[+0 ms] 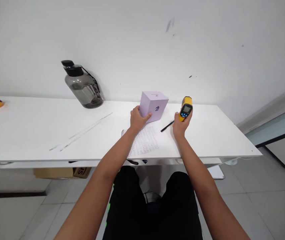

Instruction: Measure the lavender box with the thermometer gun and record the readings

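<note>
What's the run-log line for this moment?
left hand: on lilac box; right hand: gripping yellow device; black pen: beside right hand; paper: near side of box; bottle: left of box

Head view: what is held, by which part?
Right hand: yellow gun-shaped device, by its handle. Left hand: lilac rectangular box, by its lower left edge.

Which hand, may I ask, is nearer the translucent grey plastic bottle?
Left: the left hand holds the lilac cuboid box, right of the bottle; the right hand, holding a yellow-black thermometer, is farther right.
</note>
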The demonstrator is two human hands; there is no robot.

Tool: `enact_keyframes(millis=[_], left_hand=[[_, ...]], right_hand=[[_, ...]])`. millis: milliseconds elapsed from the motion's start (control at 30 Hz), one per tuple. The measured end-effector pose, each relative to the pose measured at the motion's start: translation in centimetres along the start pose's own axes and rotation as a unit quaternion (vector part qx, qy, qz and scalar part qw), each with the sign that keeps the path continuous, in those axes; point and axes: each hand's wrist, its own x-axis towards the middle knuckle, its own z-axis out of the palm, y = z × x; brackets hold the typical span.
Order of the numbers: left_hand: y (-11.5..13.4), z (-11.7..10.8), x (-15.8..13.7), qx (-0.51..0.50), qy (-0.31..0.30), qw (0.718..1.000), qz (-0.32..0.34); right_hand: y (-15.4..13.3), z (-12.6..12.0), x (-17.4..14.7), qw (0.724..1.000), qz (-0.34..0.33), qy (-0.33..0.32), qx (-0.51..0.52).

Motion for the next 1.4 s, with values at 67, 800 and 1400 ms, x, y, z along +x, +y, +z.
enact_keyframes(millis=[67, 800, 1400], left_hand=[[-0.1, 0.0, 0.1, -0.009, 0.001, 1.0, -0.009], [-1.2, 0.8, 0.9, -0.054, 0.01, 0.997, -0.045], [-1.7, 0.9, 1.2, -0.069, -0.007, 0.997, -0.038]], right_hand=[[0.1, -0.1, 0.4, 0.991, 0.025, 0.073, -0.106], [2.7, -2.2, 3.6, 0.903, 0.096, 0.042, -0.418], [3.6, -7.4, 5.4, 0.797, 0.063, -0.096, -0.592]])
